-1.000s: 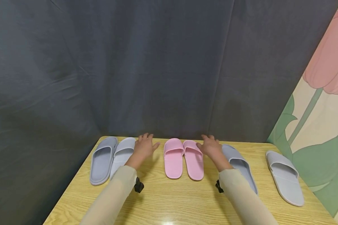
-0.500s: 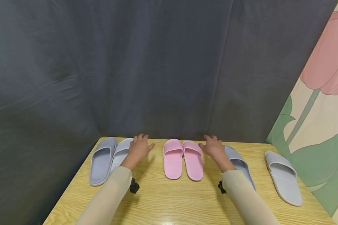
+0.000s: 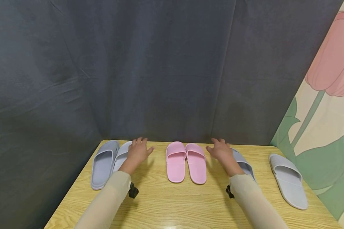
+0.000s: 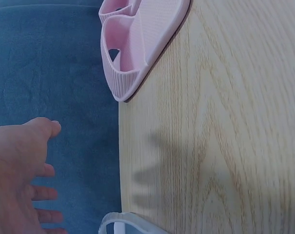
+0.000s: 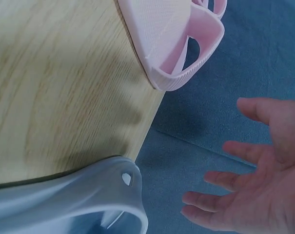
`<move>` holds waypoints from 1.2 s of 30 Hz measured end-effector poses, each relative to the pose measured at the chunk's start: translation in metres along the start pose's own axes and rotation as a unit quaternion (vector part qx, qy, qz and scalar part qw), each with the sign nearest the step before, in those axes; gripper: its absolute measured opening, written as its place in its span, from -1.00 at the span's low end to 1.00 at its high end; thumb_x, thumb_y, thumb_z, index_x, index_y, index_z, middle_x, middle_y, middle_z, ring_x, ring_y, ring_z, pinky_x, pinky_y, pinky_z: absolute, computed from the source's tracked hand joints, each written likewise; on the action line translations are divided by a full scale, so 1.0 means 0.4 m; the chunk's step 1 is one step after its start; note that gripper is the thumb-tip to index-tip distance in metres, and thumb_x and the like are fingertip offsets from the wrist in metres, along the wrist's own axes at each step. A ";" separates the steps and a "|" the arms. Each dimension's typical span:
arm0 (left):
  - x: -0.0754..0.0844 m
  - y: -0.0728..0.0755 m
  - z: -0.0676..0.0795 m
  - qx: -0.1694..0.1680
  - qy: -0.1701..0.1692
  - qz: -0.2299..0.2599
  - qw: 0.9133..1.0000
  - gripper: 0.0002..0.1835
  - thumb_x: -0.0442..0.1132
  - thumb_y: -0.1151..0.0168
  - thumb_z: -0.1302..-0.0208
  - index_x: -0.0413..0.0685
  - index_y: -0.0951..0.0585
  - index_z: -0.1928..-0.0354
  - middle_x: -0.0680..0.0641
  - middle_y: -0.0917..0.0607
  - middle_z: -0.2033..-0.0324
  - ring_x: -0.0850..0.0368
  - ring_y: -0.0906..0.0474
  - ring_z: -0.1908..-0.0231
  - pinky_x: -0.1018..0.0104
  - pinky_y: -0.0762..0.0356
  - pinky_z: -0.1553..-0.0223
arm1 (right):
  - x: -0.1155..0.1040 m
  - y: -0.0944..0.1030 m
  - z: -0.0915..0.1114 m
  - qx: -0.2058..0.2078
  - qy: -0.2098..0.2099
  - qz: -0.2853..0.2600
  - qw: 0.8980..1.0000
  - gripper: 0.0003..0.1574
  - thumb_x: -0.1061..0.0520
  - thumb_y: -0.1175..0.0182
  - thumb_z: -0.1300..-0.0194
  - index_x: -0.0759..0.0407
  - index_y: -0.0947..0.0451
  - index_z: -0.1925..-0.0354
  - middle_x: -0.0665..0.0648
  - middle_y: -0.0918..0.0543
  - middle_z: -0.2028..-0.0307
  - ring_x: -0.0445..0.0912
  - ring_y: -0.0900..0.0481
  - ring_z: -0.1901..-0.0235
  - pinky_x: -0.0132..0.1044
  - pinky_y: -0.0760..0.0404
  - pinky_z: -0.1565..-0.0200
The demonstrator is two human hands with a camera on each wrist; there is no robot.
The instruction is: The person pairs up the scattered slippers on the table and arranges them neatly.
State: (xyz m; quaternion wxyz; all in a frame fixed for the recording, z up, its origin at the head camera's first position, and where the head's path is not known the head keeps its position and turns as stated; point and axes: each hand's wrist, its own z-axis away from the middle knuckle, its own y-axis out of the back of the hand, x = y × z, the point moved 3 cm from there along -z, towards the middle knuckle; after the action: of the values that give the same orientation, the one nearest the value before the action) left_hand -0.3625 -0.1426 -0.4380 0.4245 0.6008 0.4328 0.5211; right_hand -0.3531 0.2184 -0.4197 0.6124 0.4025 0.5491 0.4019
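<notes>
Two pink slippers (image 3: pixel 176 165) lie side by side at the back middle of the wooden table, toes toward the dark cloth. My left hand (image 3: pixel 137 152), fingers spread, hovers to their left, partly covering a pale grey slipper (image 3: pixel 121 160). To the right of the pink pair my right hand (image 3: pixel 222 152) hangs in the air, in front of a blue-grey slipper (image 3: pixel 244 166) that the forearm partly hides. Both wrist views show the hands with nothing in them: the left palm (image 4: pixel 15 175) and the right palm (image 5: pixel 269 180) are apart from every slipper.
A blue-grey slipper (image 3: pixel 103 168) lies at the table's left edge, beside the pale grey one. Another pale grey slipper (image 3: pixel 290 183) lies alone near the right edge. Dark cloth (image 3: pixel 166 70) hangs behind the table (image 3: pixel 172 203). On the right stands a wall painted with tulips (image 3: pixel 321 127).
Both hands have drawn apart: the left moved leftward over the pale grey slipper, the right moved rightward, away from the pink pair. The slippers have kept their places.
</notes>
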 end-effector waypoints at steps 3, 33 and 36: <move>-0.005 0.001 0.002 -0.003 0.004 0.004 1.000 -0.22 0.22 -0.08 -0.46 -0.17 -0.31 -0.49 -0.30 -0.29 -0.44 -0.33 -0.14 -0.44 -0.28 -0.21 -0.34 | 0.006 0.001 -0.001 0.000 -0.003 0.002 1.000 -0.14 -0.17 -0.08 -0.47 0.27 -0.20 -0.50 0.56 -0.17 -0.41 0.56 -0.14 -0.35 0.43 -0.26 -0.26; -0.091 0.019 0.016 -0.004 0.017 -0.013 1.000 -0.24 0.18 -0.04 -0.50 -0.25 -0.29 -0.47 -0.40 -0.29 -0.41 -0.43 -0.17 -0.39 -0.33 -0.24 -0.29 | 0.039 0.019 0.010 -0.008 -0.015 0.002 1.000 -0.15 -0.18 -0.06 -0.47 0.27 -0.20 -0.50 0.57 -0.15 -0.40 0.59 -0.13 -0.34 0.47 -0.22 -0.24; -0.100 0.020 0.020 0.000 0.016 -0.010 1.000 -0.25 0.17 -0.06 -0.49 -0.27 -0.32 -0.45 -0.41 -0.30 -0.41 -0.44 -0.18 -0.38 -0.34 -0.25 -0.28 | 0.040 0.018 0.013 -0.007 -0.016 -0.002 1.000 -0.15 -0.18 -0.06 -0.47 0.27 -0.19 -0.50 0.57 -0.14 -0.41 0.58 -0.12 -0.34 0.46 -0.21 -0.25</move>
State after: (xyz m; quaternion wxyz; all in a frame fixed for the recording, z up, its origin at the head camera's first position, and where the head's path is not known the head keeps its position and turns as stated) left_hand -0.3571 -0.1836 -0.4415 0.4227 0.5882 0.4455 0.5262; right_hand -0.3473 0.2358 -0.4182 0.6245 0.4034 0.5376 0.3979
